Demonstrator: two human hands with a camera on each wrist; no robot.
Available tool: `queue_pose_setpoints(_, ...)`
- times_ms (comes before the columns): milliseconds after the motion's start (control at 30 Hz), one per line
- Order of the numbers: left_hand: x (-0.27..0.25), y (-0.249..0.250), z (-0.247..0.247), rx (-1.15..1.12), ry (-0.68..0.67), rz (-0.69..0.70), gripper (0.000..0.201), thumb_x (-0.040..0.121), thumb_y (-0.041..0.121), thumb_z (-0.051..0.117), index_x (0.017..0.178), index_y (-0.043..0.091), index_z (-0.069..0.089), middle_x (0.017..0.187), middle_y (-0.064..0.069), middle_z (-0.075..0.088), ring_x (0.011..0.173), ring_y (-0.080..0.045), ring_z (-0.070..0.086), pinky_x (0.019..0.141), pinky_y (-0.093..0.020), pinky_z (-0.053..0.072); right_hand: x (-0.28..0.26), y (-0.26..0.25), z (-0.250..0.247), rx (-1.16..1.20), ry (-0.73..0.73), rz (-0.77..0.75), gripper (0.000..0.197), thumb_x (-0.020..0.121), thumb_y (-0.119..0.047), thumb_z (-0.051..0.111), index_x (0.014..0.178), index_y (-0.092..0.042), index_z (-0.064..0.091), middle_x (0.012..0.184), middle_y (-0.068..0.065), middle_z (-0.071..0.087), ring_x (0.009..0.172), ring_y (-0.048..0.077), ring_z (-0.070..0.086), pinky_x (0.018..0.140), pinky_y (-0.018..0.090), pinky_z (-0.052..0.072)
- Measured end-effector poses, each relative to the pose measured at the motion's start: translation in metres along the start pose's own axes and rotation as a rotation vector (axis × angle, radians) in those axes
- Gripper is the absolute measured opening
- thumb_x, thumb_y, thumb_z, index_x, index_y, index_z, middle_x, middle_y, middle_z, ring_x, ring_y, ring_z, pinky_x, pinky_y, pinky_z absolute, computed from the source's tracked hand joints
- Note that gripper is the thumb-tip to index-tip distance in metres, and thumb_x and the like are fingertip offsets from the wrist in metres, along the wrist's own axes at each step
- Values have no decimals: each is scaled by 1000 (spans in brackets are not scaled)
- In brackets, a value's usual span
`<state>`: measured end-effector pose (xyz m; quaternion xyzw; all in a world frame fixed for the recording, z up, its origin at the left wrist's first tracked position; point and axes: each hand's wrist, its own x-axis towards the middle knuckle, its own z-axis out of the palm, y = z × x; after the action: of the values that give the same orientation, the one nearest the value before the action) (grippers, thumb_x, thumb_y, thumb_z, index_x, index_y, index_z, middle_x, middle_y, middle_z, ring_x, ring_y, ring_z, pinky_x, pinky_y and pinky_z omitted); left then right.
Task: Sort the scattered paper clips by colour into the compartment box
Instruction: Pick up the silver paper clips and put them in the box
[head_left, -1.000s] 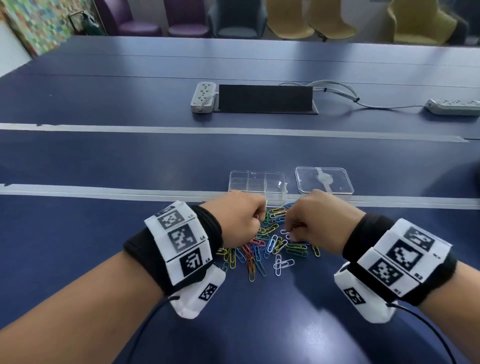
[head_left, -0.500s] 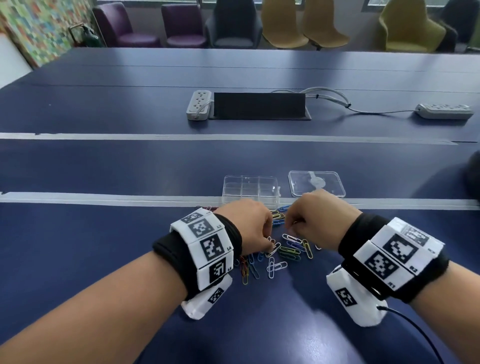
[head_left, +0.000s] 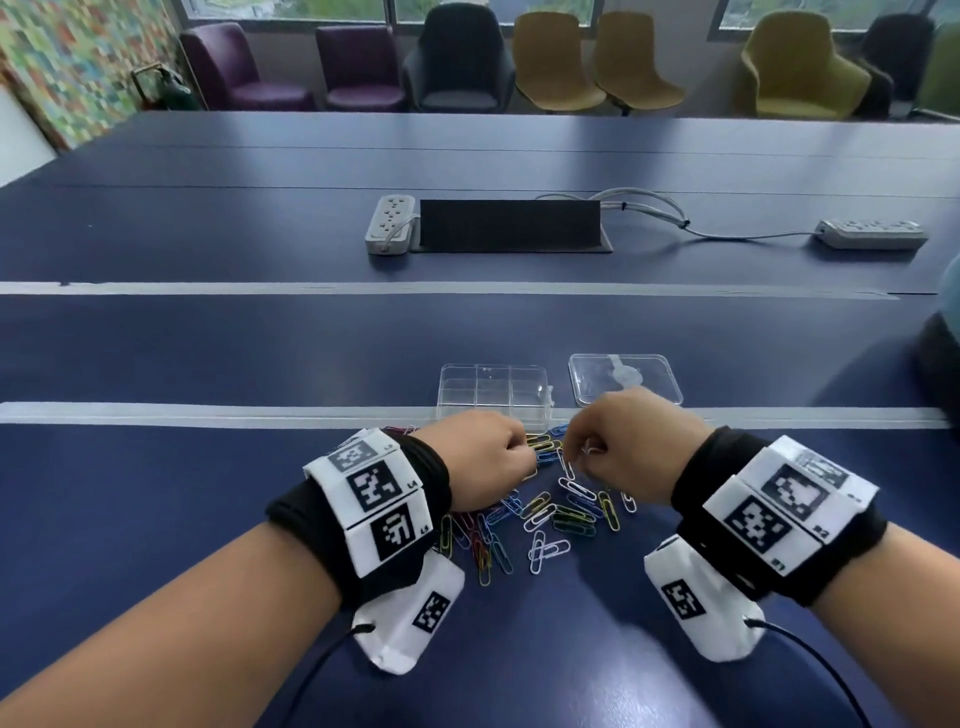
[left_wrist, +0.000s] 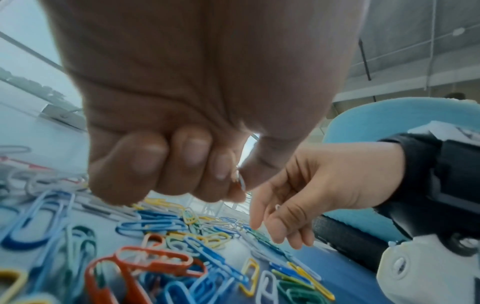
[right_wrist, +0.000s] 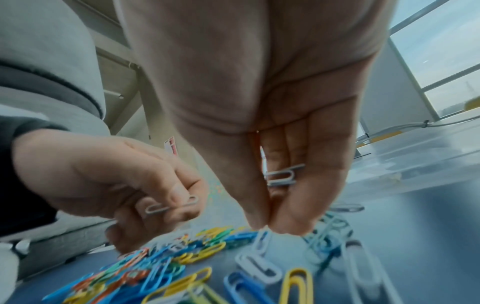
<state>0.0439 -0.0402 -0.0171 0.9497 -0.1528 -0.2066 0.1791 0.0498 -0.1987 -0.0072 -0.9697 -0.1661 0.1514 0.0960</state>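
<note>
The loose paper clips (head_left: 540, 514) lie in a mixed heap of colours on the blue table (head_left: 208, 467), just in front of the clear compartment box (head_left: 493, 397), whose cells look unfilled and whose lid (head_left: 623, 384) lies beside it, probably so clips can drop straight in. Over the heap the left hand (head_left: 485, 457) has curled fingers pinching a pale clip (right_wrist: 170, 206), and the right hand (head_left: 623, 452) pinches one white clip (right_wrist: 259, 240) at its fingertips with another (right_wrist: 283, 175) tucked against its fingers, seemingly gathering one colour before a trip to the box. The only writing is small codes on the wrist markers (head_left: 384, 504), such as "L4".
</note>
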Motion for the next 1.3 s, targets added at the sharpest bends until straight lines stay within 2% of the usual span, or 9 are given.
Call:
queue_pose_setpoints(133,0,2,1,-30,2,-4,20,94,26,39,83,15,51,77,-2,51,78,-19,45,67,-23,32,4,6,1,-27,21,13,20,82,-17,58,89,-22,76,87,2,74,96,22,63,89,30,50)
queue_pose_setpoints(300,2,6,2,-31,-9,22,21,93,22,42,100,17,61,101,-7,63,80,-16,45,69,-22,33,3,-7,7,-118,-13,112,47,78,-50,65,56,-11,52,56,1,47,67,25,50,62,25,37)
queue_pose_setpoints(400,3,7,2,-9,-25,25,27,93,17,39,109,19,60,108,-5,62,90,-19,51,74,-21,35,7,-13,10,-136,15,118,39,83,-38,63,59,-12,47,62,2,46,74,30,53,64,26,37)
queue_pose_setpoints(467,4,9,1,-12,-25,23,24,92,13,37,100,21,58,97,-3,57,89,-19,49,75,-22,35,10,-13,9,-114,37,121,17,85,-24,59,76,-10,62,77,9,57,78,30,56,66,25,39)
queue_pose_setpoints(600,2,12,3,-1,-30,43,12,90,13,38,85,20,45,89,0,51,84,-20,45,74,-25,36,12,-7,4,-73,1,151,18,79,-17,58,84,-6,70,87,12,70,75,26,56,67,25,47)
queue_pose_setpoints(767,-4,14,6,91,-58,154,7,83,27,56,87,22,58,72,10,48,81,-16,48,73,-23,41,5,12,-5,189,-84,203,24,74,-9,57,53,-19,62,51,-1,61,49,8,56,59,19,51)
queue_pose_setpoints(1033,-1,19,10,189,-3,162,10,81,21,69,90,20,73,80,3,56,92,-18,62,66,-23,38,-8,33,-3,1159,-261,205,21,84,10,54,90,-6,67,62,10,58,50,17,54,48,19,52)
queue_pose_setpoints(1200,-1,18,11,182,-13,149,15,85,17,58,92,17,71,91,0,66,93,-19,62,68,-22,40,-7,32,2,1322,-293,299,30,90,5,35,83,-9,60,61,6,56,48,16,60,42,19,50)
queue_pose_setpoints(1300,-2,17,12,207,-33,131,13,84,20,58,89,18,69,82,2,59,82,-16,57,67,-22,39,-6,25,2,1205,-248,318,15,91,-11,45,80,-12,54,60,3,51,45,13,50,38,18,40)
